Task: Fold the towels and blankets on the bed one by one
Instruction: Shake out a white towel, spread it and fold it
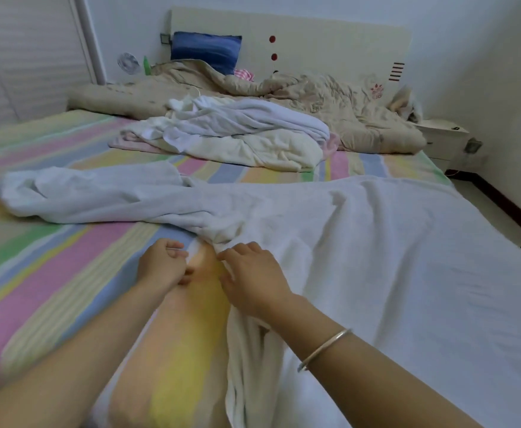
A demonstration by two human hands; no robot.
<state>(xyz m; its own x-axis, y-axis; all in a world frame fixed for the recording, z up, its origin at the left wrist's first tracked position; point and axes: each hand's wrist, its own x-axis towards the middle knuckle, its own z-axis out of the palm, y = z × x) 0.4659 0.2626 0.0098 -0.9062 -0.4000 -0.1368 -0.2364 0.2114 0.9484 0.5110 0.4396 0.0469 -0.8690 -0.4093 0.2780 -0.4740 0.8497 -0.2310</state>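
A large white towel (392, 257) lies spread over the right half of the bed, with a bunched tail (92, 196) running off to the left. My left hand (163, 264) is curled and pinches the towel's edge at the bunched middle. My right hand (253, 276) lies on the towel's left border, fingers bent and gripping the cloth. A pile of white and cream towels (237, 134) sits farther back on the striped sheet (52, 273).
A beige quilt (330, 100) is heaped along the headboard with a blue pillow (205, 50) behind it. A white nightstand (441, 137) stands at the bed's far right corner. The bed's right edge drops to the floor (518, 193).
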